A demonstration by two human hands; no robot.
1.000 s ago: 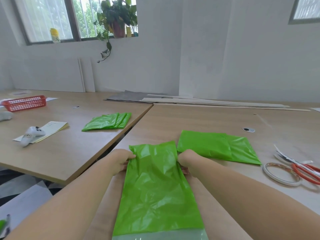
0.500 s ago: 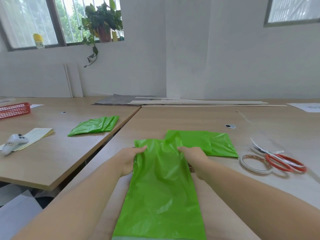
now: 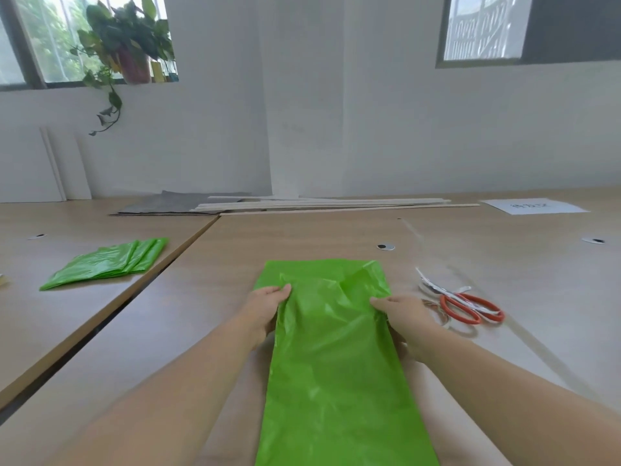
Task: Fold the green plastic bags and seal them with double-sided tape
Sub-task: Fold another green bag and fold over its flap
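One head-worn camera (wide-angle) looks forward and down over the table (image 3: 302, 237).

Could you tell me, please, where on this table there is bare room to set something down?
Bare wood lies left of the left hand, out to the table edge, and beyond the green bag up to the wooden strips. Right of the right hand it is crowded: scissors and tape roll.

A: Which things are coloured green?
B: A bright, glossy green is shown by the bag (image 3: 336, 364) and the stack (image 3: 107, 264). Darker green is seen on the plant (image 3: 124, 31).
A: And elsewhere?
B: Orange-red is seen on the handles of the scissors (image 3: 468, 298). Pale wood grain is carried by the table (image 3: 302, 237). The paper (image 3: 534, 206) is white, the board (image 3: 168, 205) grey.
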